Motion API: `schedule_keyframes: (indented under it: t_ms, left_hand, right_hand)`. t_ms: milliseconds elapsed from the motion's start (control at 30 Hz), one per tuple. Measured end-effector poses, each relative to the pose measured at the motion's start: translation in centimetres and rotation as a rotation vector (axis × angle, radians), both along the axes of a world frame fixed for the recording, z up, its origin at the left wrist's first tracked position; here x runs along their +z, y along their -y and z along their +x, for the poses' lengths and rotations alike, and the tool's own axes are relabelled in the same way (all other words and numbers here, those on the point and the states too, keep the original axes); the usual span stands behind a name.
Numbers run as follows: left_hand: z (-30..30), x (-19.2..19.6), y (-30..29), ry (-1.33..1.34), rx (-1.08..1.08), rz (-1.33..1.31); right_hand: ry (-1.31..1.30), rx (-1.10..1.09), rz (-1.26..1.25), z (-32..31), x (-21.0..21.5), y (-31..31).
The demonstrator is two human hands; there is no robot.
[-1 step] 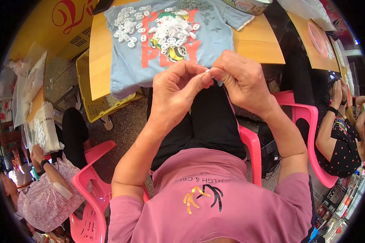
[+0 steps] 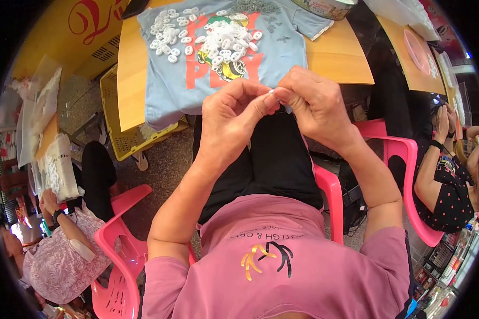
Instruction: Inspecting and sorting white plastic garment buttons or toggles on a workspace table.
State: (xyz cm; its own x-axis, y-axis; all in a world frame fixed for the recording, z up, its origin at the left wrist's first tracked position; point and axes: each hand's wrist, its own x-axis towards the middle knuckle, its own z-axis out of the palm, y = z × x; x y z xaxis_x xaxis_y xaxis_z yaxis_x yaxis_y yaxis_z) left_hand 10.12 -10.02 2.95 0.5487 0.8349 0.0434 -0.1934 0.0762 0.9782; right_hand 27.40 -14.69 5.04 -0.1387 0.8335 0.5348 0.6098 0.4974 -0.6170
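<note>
My left hand (image 2: 231, 119) and my right hand (image 2: 316, 103) meet at the fingertips in front of the table edge. Pinched between both thumbs and forefingers is a small white plastic piece (image 2: 271, 91), mostly covered by the fingers, so its exact shape is hidden. Just beyond, a light blue printed T-shirt (image 2: 167, 87) is spread over the table. On it lie a heap of white oval two-hole plastic pieces (image 2: 226, 42) and a looser group of white pieces (image 2: 167, 34) to the left. A pile of small grey-green parts (image 2: 255, 6) lies farther back.
The yellow wooden table (image 2: 338, 61) carries a round tin (image 2: 327, 6) at its far right. Below its left side stands a yellow crate (image 2: 125, 143). Pink plastic chairs (image 2: 410, 159) stand on both sides, with a seated person (image 2: 64, 255) at left and another (image 2: 442, 181) at right.
Both hands keep their pinch on the small white piece, with only a very slight shift of the fingers. Everything else looks the same.
</note>
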Motion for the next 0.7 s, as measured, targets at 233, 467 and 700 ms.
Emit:
schedule_keyframes:
  t_ms: [233, 467, 700]
  left_hand:
    - [0.5, -2.5, -2.0, -0.015, -0.07, -0.114]
    - [-0.1, -0.6, -2.3, -0.09, -0.086, -0.122]
    - [-0.4, -0.5, -1.5, -0.045, -0.064, -0.083]
  right_hand:
    - [-0.023, -0.012, -0.133, 1.3, -2.0, -0.9]
    - [0.317, 0.071, 0.051, 2.2, 0.2, -1.5]
    - [0.21, 0.055, 0.062, 0.9, -0.7, -1.0]
